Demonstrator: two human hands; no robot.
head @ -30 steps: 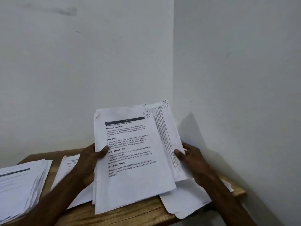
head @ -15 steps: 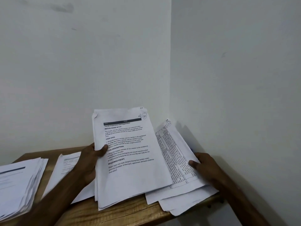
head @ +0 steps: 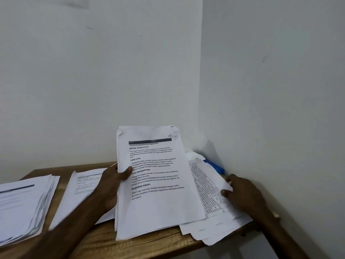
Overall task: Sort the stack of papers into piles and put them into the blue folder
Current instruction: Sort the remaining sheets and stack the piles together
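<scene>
Two pale walls [head: 93, 71] meet in a corner right of centre and fill the upper two thirds of the frame. A wooden worktop [head: 130, 243] runs across the lower part, butted into that corner.

A thick stack of papers [head: 158, 206] stands tilted at lower centre, its bottom edge on the worktop and its printed front page facing the camera. At the lower left edge lies a fanned pile [head: 24, 206] with a dark bar across its top page. Between that pile and the stack lies a thinner pile [head: 82, 191], partly hidden by the left forearm. At lower right a loose pile [head: 220, 228] overhangs the worktop's front edge, and its top sheet [head: 209, 193] carries a printed table.

The left hand [head: 113, 184] grips the stack's left edge, thumb curled onto the front page and fingers behind. The right hand [head: 240, 193] holds the top sheet at its right edge, thumb on the print and fingers bent; whether they reach under it cannot be told.

The blue folder [head: 214, 166] shows only as a small strip in the corner, right of centre, under the loose pile.
</scene>
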